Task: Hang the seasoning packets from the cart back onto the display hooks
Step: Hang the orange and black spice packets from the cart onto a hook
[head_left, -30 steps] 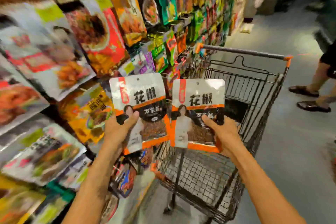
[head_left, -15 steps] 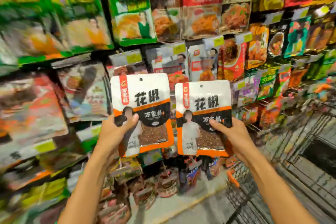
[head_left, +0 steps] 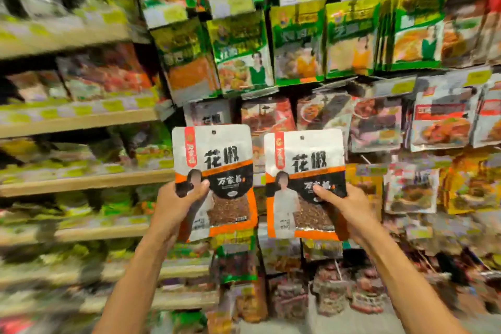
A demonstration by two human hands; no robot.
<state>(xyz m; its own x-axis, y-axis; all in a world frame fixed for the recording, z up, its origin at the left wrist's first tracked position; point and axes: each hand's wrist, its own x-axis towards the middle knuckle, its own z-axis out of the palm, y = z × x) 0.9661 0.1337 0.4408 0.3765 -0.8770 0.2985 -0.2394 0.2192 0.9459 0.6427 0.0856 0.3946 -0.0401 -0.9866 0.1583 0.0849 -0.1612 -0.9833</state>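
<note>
Two matching seasoning packets, white on top with black and orange bands and a clear window of brown peppercorns, are held up side by side before the display. My left hand (head_left: 177, 205) grips the left packet (head_left: 217, 160) at its lower left edge, thumb across the front. My right hand (head_left: 343, 207) grips the right packet (head_left: 306, 165) at its lower right edge. Each packet has a small hang hole at the top centre. Behind the left packet hangs a similar packet (head_left: 207, 114) in a row on the hooks. The cart is out of view.
Hanging packets fill the display wall: green ones (head_left: 298, 35) above, red and white ones (head_left: 444, 119) to the right, darker ones (head_left: 287, 295) below. Wooden shelves (head_left: 81, 182) with yellow price tags run along the left. The view is blurred by motion.
The view has swung left from the cart to face the display wall. Both hands kept their packets and raised them slightly toward the hanging rows.
</note>
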